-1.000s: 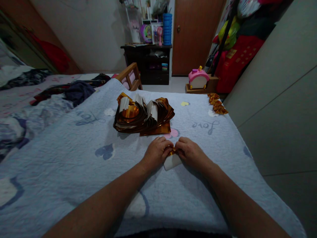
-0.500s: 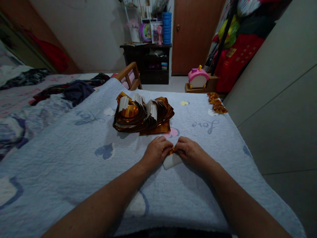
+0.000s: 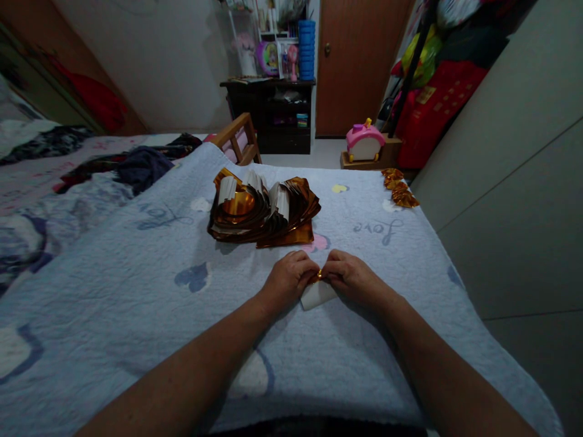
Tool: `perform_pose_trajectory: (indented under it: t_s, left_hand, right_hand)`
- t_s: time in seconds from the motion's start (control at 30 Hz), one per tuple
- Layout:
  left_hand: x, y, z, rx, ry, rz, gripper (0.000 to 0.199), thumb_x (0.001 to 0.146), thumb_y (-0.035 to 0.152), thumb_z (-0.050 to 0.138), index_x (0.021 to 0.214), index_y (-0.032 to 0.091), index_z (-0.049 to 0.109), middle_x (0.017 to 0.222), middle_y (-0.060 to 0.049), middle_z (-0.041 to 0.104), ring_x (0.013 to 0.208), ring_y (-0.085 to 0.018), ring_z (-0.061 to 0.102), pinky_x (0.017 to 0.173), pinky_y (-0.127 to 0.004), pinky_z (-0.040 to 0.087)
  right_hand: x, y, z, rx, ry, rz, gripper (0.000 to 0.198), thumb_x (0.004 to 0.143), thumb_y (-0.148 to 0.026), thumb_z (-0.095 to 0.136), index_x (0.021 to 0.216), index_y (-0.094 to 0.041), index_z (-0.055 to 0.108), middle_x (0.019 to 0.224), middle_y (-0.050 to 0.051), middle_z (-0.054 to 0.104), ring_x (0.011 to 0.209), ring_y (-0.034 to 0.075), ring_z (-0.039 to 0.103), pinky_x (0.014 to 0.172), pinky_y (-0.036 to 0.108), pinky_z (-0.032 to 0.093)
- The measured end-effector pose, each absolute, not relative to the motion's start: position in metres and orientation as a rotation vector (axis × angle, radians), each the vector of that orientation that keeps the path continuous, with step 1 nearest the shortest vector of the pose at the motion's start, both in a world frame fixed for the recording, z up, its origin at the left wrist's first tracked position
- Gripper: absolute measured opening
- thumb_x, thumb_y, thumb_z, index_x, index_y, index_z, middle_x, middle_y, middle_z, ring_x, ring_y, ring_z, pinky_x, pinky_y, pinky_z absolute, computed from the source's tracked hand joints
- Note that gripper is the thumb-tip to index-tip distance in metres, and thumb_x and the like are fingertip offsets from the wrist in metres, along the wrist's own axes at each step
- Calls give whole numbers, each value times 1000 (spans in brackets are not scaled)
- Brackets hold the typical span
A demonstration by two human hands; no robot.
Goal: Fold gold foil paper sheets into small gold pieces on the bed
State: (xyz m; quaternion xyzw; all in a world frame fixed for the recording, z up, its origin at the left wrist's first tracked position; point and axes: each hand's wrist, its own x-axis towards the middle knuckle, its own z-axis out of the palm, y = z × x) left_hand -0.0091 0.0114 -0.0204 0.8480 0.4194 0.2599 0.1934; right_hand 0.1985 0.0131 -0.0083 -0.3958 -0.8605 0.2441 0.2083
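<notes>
Low over the blue cloth, a sheet of gold foil paper (image 3: 319,295) is pinched between my two hands, its white back facing me and a crumpled gold edge at the top. My left hand (image 3: 291,276) is closed on the left part of that edge. From the other side my right hand (image 3: 350,274) grips it, the fingertips of both hands almost touching. Just beyond them lies a thick bundle of curled gold foil sheets (image 3: 296,233), gold outside and white inside. Several folded gold foil pieces (image 3: 403,194) sit at the far right corner.
A light blue cloth (image 3: 136,297) with hearts and lettering covers the surface. Clothes and bedding (image 3: 141,167) lie to the left. A wooden chair (image 3: 248,136) stands behind the far edge, a pink toy (image 3: 365,142) beyond it. A pale cabinet (image 3: 523,200) borders the right side.
My fingers have drawn slightly closer together, and the gold edge between them looks more bunched. The bundle and the folded pieces have stayed put.
</notes>
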Motion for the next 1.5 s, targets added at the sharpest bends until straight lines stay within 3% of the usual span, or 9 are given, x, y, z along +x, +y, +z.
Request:
perform_pose_trajectory:
  t_s: [1.03, 1.5]
  left_hand:
    - [-8, 9, -24, 2535, 1215, 727, 17, 96, 20, 61, 92, 20, 77, 84, -5, 66, 82, -18, 59, 73, -28, 47]
    - [-5, -3, -14, 2903, 1196, 460, 11, 97, 18, 59, 101, 17, 69, 91, -5, 70, 85, -22, 60, 72, -34, 49]
  right_hand:
    - [198, 12, -5, -1119, -2395, 701, 24, 85, -2, 58, 89, -19, 75, 86, 4, 61, 82, 16, 57, 75, 28, 45]
    - [202, 13, 3, -1095, -2415, 756, 27, 85, -3, 52, 91, -18, 75, 87, 5, 63, 85, 16, 57, 81, 30, 45]
